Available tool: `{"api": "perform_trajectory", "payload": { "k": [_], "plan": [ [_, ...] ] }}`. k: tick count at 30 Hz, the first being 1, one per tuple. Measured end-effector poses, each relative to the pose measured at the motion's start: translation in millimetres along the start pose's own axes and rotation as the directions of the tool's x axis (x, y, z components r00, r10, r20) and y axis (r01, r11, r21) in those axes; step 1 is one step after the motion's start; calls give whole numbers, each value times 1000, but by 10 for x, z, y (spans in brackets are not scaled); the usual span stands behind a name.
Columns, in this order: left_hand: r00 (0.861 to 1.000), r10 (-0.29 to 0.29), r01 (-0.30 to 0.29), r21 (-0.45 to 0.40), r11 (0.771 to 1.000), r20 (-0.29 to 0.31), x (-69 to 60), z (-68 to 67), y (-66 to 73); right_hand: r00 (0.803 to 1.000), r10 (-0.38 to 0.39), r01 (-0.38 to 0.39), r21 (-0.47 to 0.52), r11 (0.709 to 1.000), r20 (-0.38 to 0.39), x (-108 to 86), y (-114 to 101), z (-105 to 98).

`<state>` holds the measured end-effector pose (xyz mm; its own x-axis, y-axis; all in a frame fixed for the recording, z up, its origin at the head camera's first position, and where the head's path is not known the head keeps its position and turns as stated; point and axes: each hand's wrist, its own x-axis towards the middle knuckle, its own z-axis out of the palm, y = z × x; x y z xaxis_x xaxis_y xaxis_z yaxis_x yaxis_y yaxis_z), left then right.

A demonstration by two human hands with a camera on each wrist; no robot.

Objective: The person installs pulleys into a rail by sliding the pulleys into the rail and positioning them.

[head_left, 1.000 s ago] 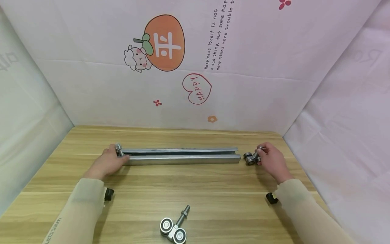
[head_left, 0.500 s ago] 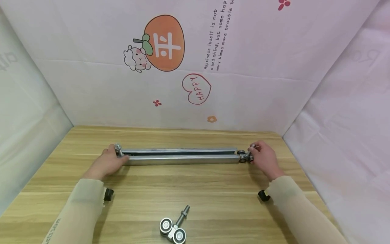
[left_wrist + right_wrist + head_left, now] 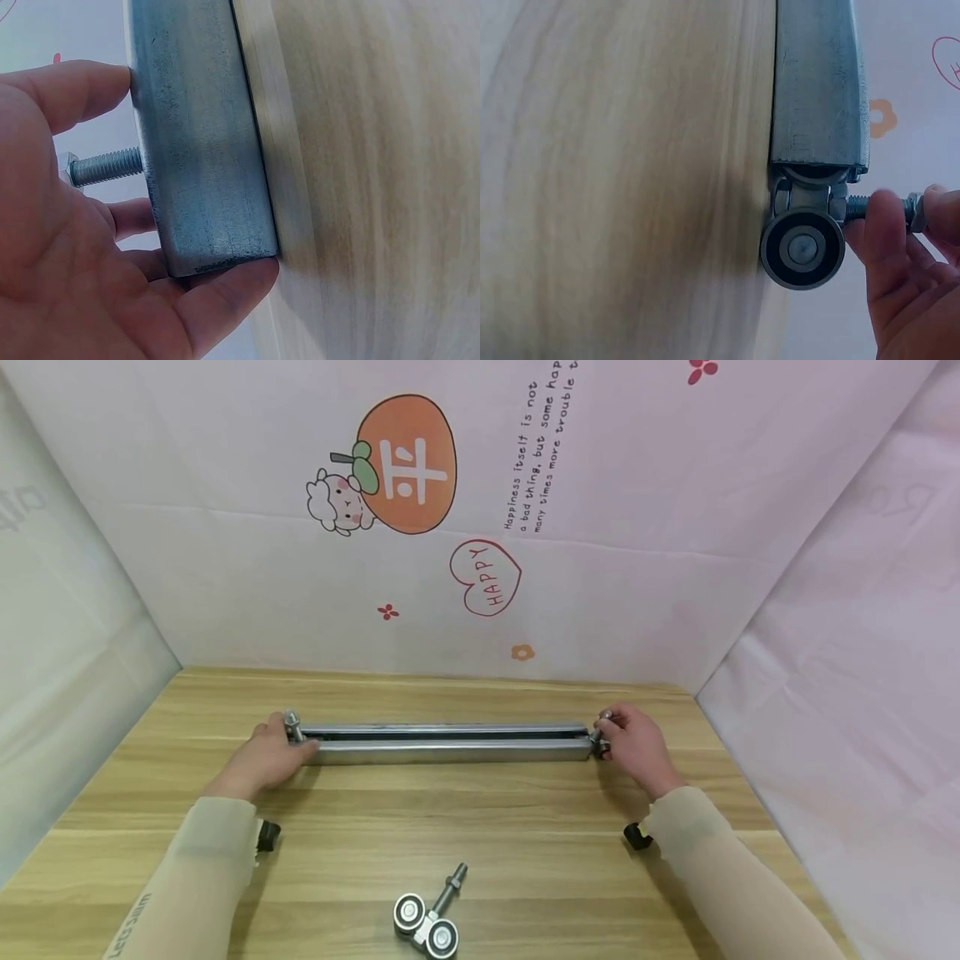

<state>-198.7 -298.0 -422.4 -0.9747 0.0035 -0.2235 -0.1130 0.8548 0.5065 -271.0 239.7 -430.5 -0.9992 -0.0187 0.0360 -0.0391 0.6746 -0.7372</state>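
A silver C-shaped metal rail (image 3: 450, 752) lies lengthwise on the table, slot upward. My left hand (image 3: 262, 760) grips its left end; in the left wrist view the thumb lies on the rim and fingers (image 3: 232, 300) wrap the end. A threaded bolt (image 3: 109, 166) stands up from the slot there. At the right end my right hand (image 3: 636, 745) pinches the upright bolt of a roller trolley (image 3: 802, 249). One pair of its wheels is partly inside the rail's end, while the nearer wheel remains outside.
A second roller trolley (image 3: 442, 938) with its bolt lies on the wooden table (image 3: 525, 843) near the front middle. White printed cloth (image 3: 600, 610) stands behind the table and along both sides. Black wrist devices (image 3: 637, 836) hang under the sleeves.
My right hand has moved left with the roller trolley, from just beyond the rail's right end until its leading wheels entered the channel. The left hand has stayed on the left end.
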Motion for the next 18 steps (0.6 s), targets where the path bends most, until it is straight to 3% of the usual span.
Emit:
{"api": "perform_trajectory", "payload": {
  "k": [7,18],
  "plan": [
    [1000,-3,3,-12,1000,0,-10,-7,18,997,-68,64,-143,988,-20,14,-52,14],
    [1000,-9,10,-7,1000,4,-15,-7,23,993,-116,116,-191,975,7,18,-140,32]
  ]
}}
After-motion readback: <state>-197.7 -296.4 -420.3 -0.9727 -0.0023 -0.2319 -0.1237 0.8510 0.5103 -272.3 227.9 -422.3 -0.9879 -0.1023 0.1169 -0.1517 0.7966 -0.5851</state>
